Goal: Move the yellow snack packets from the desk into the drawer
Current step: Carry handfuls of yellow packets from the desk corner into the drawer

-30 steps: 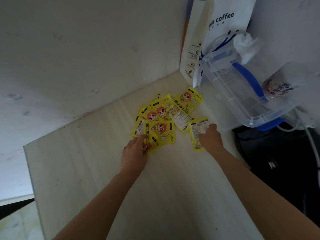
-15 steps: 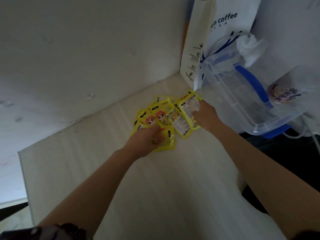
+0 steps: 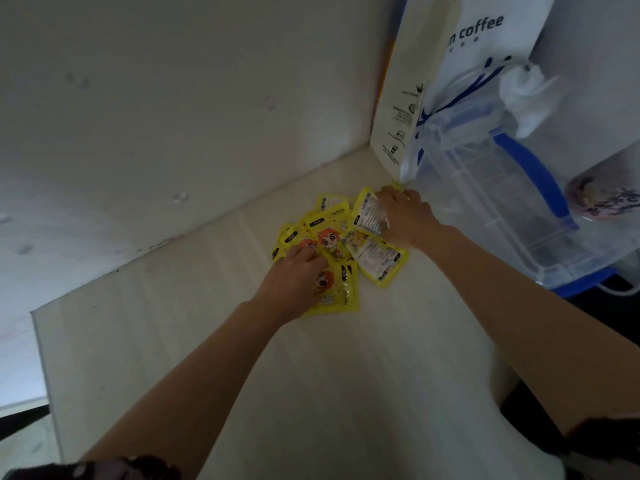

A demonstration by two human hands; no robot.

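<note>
My fingers work at the far corner of the pale surface, whose near edge is cut off by the frame. Beyond my right fingers a white paper bag stands against the wall, its printed wording partly cropped; just to their right a clear storage box with blue handles leans over the surface edge, its contents too hazy to make out. The yellow snack packets lie fanned and overlapping between my two hands; how many there are I cannot tell. My left hand rests on the nearest packets with fingers spread fairly flat, covering part of them. My right hand curls round the edge of a white-backed packet, fingertips hidden beneath it.
</note>
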